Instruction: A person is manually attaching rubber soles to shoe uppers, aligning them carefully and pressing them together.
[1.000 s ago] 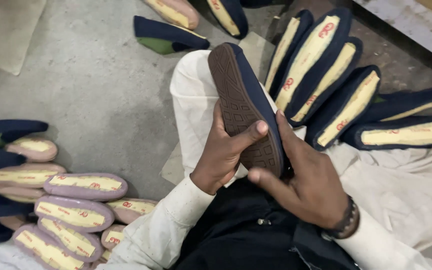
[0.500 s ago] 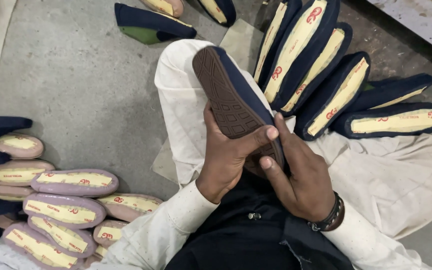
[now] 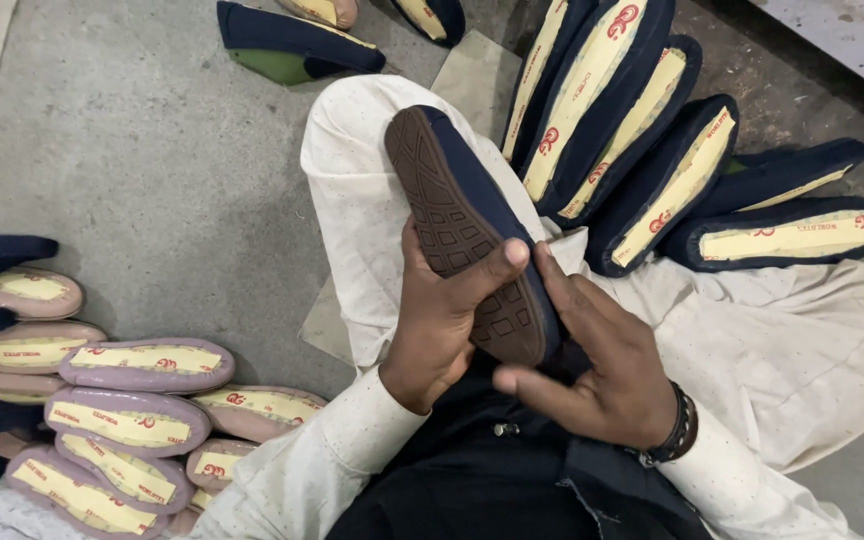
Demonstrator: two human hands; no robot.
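- Little has shifted: navy shoe (image 3: 472, 220) stays sole-up over the lap
- left hand (image 3: 442, 320) clamped on its heel, thumb across the sole
- right hand (image 3: 592, 365) cups the side, fingers spread

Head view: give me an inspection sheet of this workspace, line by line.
Surface: grey concrete floor, stained; a cream cloth spread at right.
Job's things: one navy shoe, brown sole up, resting over the person's knee.
Clutter: fanned row of navy shoes with yellow insoles at upper right; pile of lilac shoes at lower left; more navy shoes along the top edge.
Grippers: left hand grips the shoe, thumb across the sole; right hand cups its heel end, beaded bracelet on the wrist.
Cables: nothing seen.
Surroundings: pale board at top right.
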